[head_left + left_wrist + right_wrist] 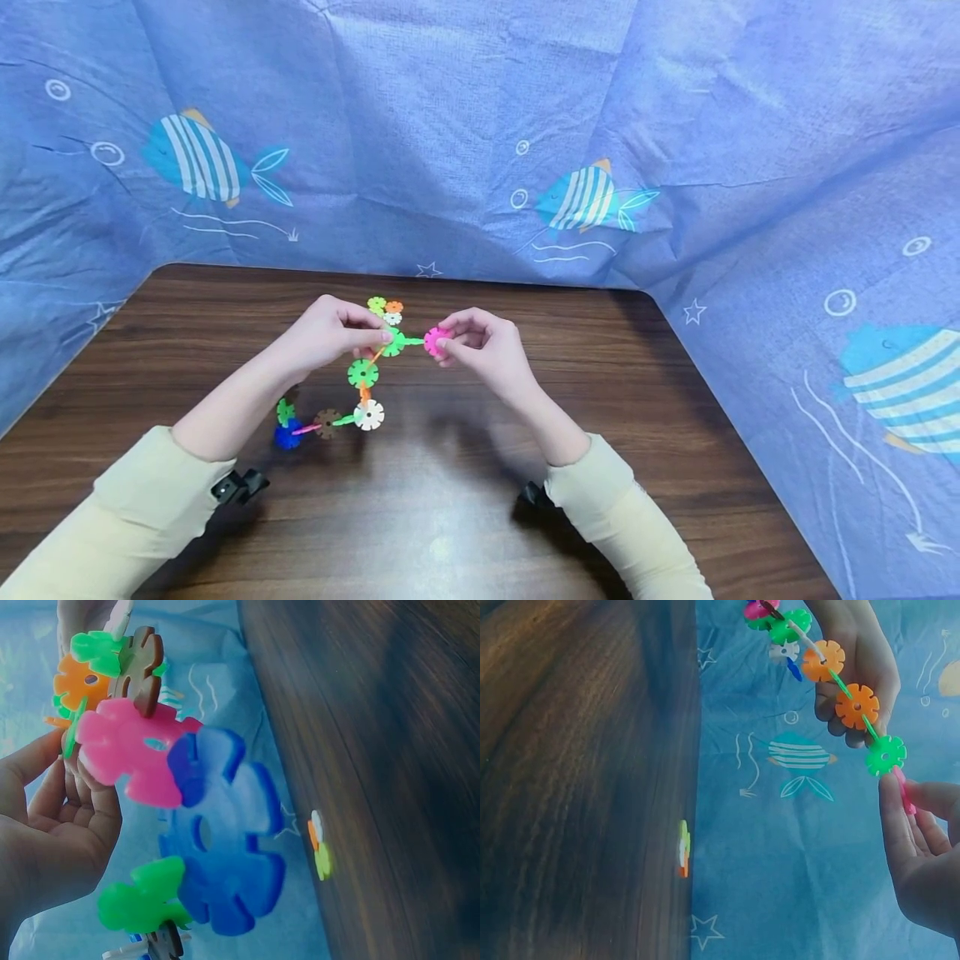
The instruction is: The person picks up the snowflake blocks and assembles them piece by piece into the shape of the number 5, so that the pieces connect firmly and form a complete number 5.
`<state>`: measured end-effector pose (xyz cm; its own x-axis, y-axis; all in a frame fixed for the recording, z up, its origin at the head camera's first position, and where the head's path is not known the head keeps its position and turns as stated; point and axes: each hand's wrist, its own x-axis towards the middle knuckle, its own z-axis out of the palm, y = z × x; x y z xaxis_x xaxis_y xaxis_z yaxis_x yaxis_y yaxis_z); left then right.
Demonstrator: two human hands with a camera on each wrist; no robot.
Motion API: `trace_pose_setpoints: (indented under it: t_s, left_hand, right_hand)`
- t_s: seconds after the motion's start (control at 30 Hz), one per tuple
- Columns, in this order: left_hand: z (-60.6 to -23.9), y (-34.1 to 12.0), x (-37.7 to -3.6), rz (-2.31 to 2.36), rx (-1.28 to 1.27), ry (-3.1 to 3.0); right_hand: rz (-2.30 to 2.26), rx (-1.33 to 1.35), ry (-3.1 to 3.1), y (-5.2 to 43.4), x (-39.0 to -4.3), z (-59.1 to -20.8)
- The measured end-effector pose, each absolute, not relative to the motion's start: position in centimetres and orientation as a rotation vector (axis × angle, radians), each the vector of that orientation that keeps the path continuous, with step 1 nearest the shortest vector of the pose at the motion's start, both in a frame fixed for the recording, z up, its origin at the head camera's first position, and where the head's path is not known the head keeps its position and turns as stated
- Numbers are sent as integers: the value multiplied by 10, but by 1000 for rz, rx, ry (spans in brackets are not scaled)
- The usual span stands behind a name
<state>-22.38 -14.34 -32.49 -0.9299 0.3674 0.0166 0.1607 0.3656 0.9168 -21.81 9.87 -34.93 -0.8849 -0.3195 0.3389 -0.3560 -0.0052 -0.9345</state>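
Chain of snowflake discs, slotted edge to edge, was held above the table between both hands. Nearest the person, its low end: a blue disc, a small green one, a brown one and a white one, hanging close over the wood; whether they touched it cannot be told. From there the long axis ran up and away, through a green disc to a second green disc at the top. Left hand pinched the chain at that top disc, fingers curled round it. Just to its right, a pink disc was pinched in the fingertips of the right hand, edge turned toward the top green disc, the two discs near but seemingly apart. The right hand was therefore the nearer to the open end, the chain lying to its left. Beyond the hands, three loose discs, light green, orange and white, lay together on the table. Farthest back, a blue fish-print cloth walled the rear and sides.
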Motion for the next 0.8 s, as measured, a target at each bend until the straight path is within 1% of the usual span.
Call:
trace_pose_setpoints:
  t_s: [0.8]
  left_hand:
    - [-326, -140, -226, 1605, 449, 2400]
  right_hand:
    - [2179, 697, -2127, 101, -217, -357]
